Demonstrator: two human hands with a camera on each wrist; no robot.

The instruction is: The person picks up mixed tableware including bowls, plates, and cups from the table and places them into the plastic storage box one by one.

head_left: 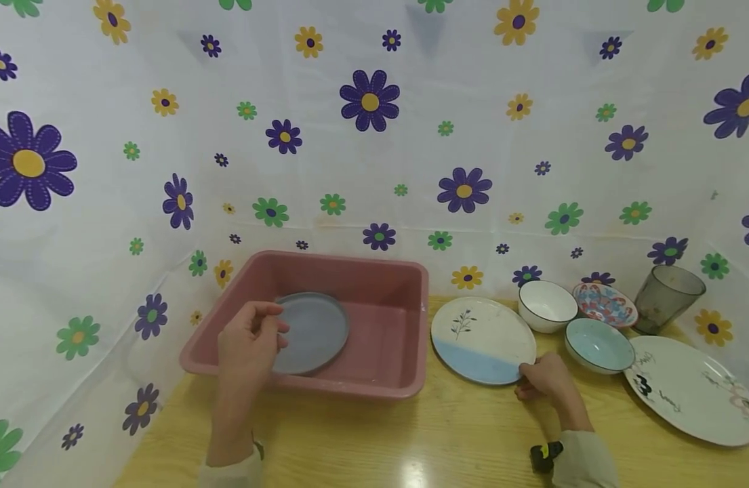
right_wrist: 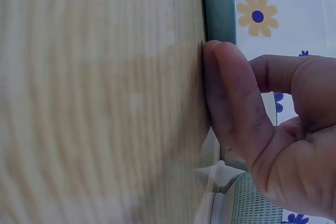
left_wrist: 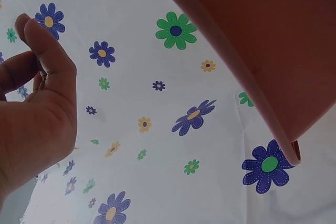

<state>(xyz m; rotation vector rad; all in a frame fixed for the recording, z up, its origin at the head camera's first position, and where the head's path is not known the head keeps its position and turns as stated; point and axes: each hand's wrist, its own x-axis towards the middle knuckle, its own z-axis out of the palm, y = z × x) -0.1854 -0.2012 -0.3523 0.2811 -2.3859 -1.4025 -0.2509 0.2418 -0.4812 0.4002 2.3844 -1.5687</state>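
Nearest the head camera, the wooden table (head_left: 362, 440) runs under both forearms, and the right hand (head_left: 548, 381) rests on it with its fingers curled against the near rim of the blue-and-white plate (head_left: 480, 337); whether they have got under the rim or only touch it cannot be told, though the right wrist view shows a fingertip (right_wrist: 223, 87) pressed flat to the wood. That plate lies flat and low, so a shallow pinch could slip off its edge and let it scrape or drop back on the table. The left hand (head_left: 249, 349) pinches the near edge of a grey plate (head_left: 313, 332), held tilted over the inside of the pink tub (head_left: 374, 369). Held by one edge only, the grey plate could swing down and knock the tub's floor or wall. Just right of the blue-and-white plate sit a pale blue bowl (head_left: 598, 344) and a white bowl (head_left: 547, 305), close enough for the right hand or a lifted rim to catch them. Farther right lies a large white plate (head_left: 694, 392), behind it a small patterned dish (head_left: 604, 303) and a dark tumbler (head_left: 665, 298), tall enough to tip if bumped. Flowered cloth (head_left: 374, 135) closes in the back and sides.
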